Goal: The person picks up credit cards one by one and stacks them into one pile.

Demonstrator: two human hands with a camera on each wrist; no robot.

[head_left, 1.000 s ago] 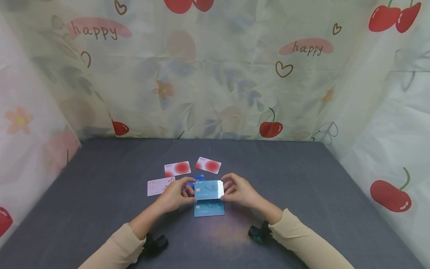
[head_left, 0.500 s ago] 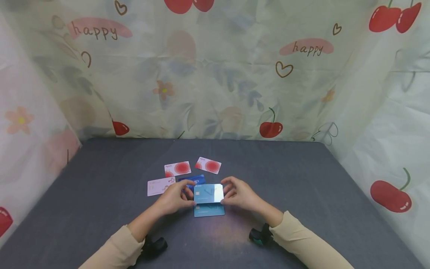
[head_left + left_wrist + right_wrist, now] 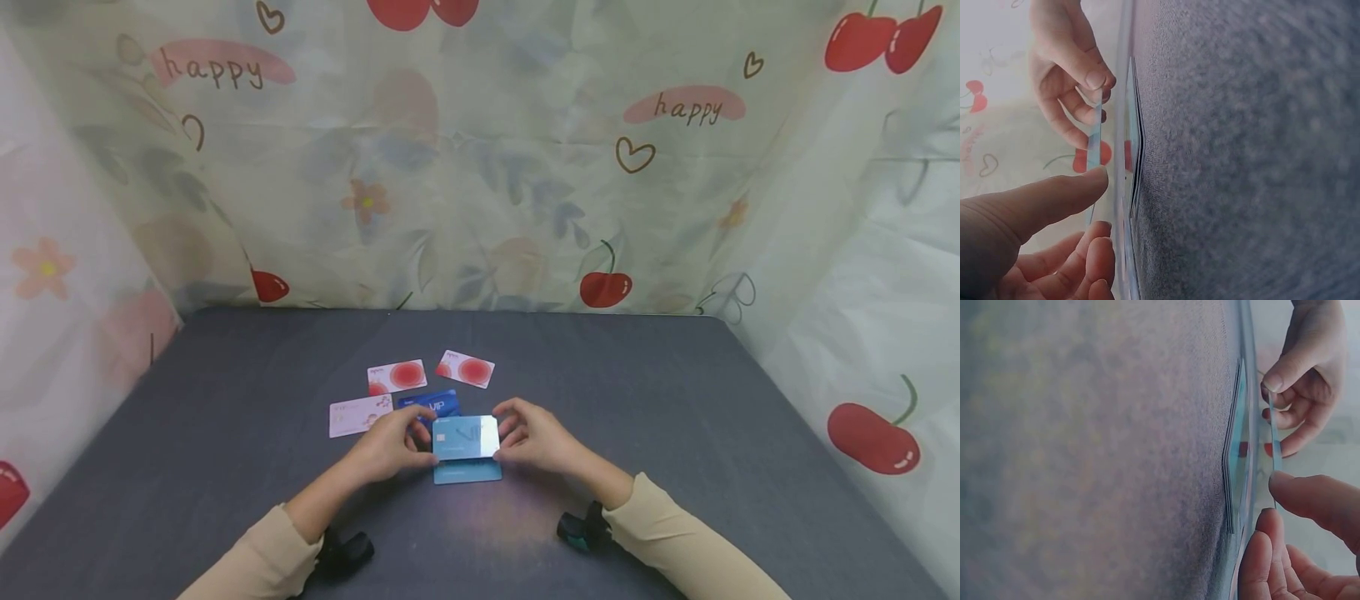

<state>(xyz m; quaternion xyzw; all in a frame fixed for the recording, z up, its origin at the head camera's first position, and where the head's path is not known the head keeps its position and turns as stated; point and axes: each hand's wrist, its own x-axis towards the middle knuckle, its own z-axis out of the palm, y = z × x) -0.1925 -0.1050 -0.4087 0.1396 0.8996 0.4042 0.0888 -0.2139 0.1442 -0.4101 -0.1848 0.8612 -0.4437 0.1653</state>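
Observation:
A light-blue bank card point(image 3: 456, 438) is held between both hands over the table. The left hand point(image 3: 392, 442) pinches its left edge; at the opposite edge, the right hand point(image 3: 537, 435) pinches it between thumb and fingers. Below lies a thin stack of cards point(image 3: 467, 473), its top card also light blue and partly covered by the held one in the head view. Seen edge-on in the left wrist view, the held card point(image 3: 1094, 144) is apart from the stack point(image 3: 1136, 144). The right wrist view shows the same gap above the stack point(image 3: 1233, 456).
Behind the hands lies a dark-blue VIP card point(image 3: 446, 403), partly covered by left fingers and the held card. Left of it is a pale pink card point(image 3: 354, 416). Farther back are two cards with red circles point(image 3: 386, 379). A patterned curtain point(image 3: 480, 167) encloses the dark table point(image 3: 645, 383).
Both hands have lowered the light-blue card toward the stack, covering more of it in the head view. More of the VIP card shows behind. The other cards stay put.

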